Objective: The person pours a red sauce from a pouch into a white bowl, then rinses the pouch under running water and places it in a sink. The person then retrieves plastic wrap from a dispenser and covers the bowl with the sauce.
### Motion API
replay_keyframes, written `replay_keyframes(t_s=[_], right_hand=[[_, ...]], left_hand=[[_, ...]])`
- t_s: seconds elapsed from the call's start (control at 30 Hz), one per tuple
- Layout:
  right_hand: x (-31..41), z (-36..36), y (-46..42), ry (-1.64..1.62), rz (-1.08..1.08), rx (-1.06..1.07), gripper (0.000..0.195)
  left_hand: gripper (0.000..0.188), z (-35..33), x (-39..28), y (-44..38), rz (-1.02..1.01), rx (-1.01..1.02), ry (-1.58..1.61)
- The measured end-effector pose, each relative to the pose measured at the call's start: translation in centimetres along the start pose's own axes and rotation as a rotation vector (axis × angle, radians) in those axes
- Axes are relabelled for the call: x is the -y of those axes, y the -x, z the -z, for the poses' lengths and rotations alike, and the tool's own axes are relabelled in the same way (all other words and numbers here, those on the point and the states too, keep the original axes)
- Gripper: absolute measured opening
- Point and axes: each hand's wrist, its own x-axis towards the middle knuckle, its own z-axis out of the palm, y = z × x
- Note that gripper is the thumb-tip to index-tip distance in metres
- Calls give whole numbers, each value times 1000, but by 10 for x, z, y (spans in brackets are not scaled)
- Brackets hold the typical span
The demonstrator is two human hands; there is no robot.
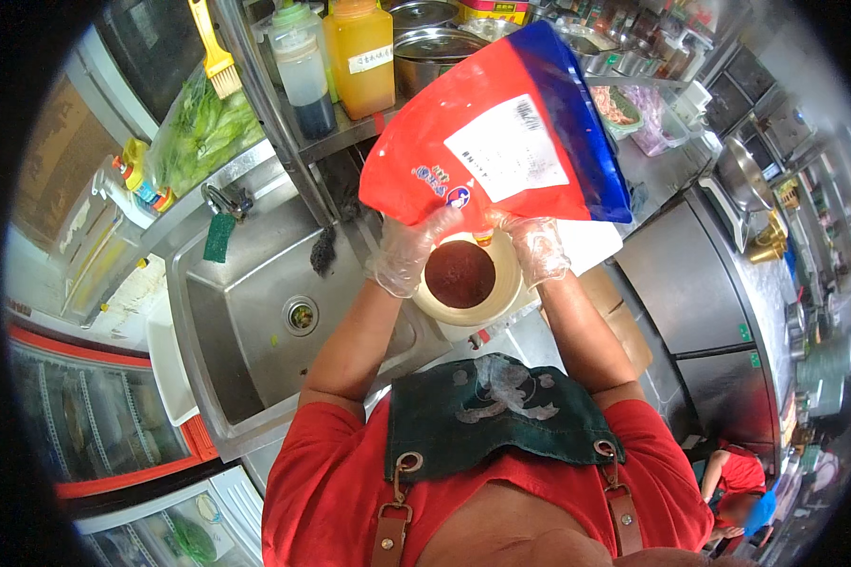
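A large red and blue plastic pouch (404,156) with a white label is held up in both hands, tilted over a pale round bowl (508,290). My left hand (408,255), in a clear plastic glove, grips the pouch's lower edge on the left. My right hand (535,244), gloved likewise, grips the same edge on the right. Dark reddish-brown contents (459,274) show inside the bowl, below and between the hands. The pouch's opening and its far side are hidden from view.
A steel sink (255,319) lies to the left, with a green scouring pad (217,237) at its tap. Bottles, including a yellow-orange container (362,64), and lidded pots (440,46) stand on a shelf ahead. Another person (737,475) is at the lower right.
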Motion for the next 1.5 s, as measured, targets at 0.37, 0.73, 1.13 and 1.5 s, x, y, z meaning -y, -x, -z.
replay_keyframes(t_s=[0.37, 0.73, 1.13, 1.5], right_hand=[[-4, 21, -17, -615, 308, -129, 32], [92, 45, 26, 789, 1205, -516, 63], [111, -11, -6, 1475, 905, 129, 20], [101, -11, -9, 1600, 941, 204, 12]], left_hand=[[39, 18, -1, -11, 41, -221, 269], [27, 23, 13, 6, 140, -272, -56], [27, 18, 16, 12, 214, -109, -102], [63, 58, -69, -24, 28, 326, -446]])
